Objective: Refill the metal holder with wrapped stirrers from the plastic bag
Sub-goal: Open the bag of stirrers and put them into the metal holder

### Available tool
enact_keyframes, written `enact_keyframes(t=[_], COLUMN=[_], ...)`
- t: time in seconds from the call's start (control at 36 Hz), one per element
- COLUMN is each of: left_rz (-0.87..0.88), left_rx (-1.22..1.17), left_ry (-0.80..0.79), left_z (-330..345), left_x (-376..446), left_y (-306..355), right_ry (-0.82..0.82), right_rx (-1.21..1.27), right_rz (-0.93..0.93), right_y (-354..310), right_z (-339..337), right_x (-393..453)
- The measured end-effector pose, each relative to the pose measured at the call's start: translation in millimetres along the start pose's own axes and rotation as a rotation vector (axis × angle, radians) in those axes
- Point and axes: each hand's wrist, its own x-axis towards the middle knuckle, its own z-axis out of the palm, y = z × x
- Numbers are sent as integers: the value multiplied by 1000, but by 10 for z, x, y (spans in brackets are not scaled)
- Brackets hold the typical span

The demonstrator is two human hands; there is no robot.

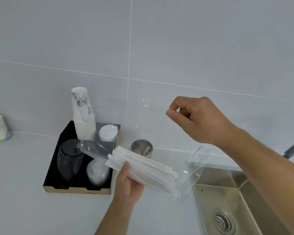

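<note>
— Left hand (128, 182) grips the stirrers (143, 168) in their plastic bag (192, 170), long axis slanting toward the sink (227, 200).
— Metal holder (141, 147) stands just behind on the tabletop (24, 175); right hand (193, 119), higher, pinches the bag's film.

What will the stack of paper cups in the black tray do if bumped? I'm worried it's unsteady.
The stack of paper cups is tall, narrow and already leaning, so it would probably tip easily. Being paper, it is likely light and would slide or topple rather than resist. The black tray has low walls, so it probably would not catch the stack.
</note>
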Motion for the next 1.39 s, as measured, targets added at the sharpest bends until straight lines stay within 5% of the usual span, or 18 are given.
enact_keyframes(t=[0.11, 0.31, 0.5, 0.72, 0.83, 1.06, 1.39], left_rz=[0, -26, -139, -171, -196, -274, -377], left_rx=[34, 1, 102, 70, 31, -6, -38], left_ry=[36, 22, 21, 0, 13, 105, 19], left_z=[102, 61, -32, -55, 61, 319, 511], left_x=[81, 134, 188, 283, 324, 368, 393], left_y=[121, 346, 460, 462, 427, 267, -219], right_ry=[-22, -451, -228, 325, 323, 295, 514], right_rx=[-23, 18, 135, 566, 759, 479, 71], right_rz=[97, 427, 487, 517, 607, 806, 707], right_y=[-2, 96, 69, -15, -26, -101, -193], right_z=[-172, -514, -468, -214, 60, 567, 501], right_x=[15, -32, -152, -381, -602, -1112, -1325])
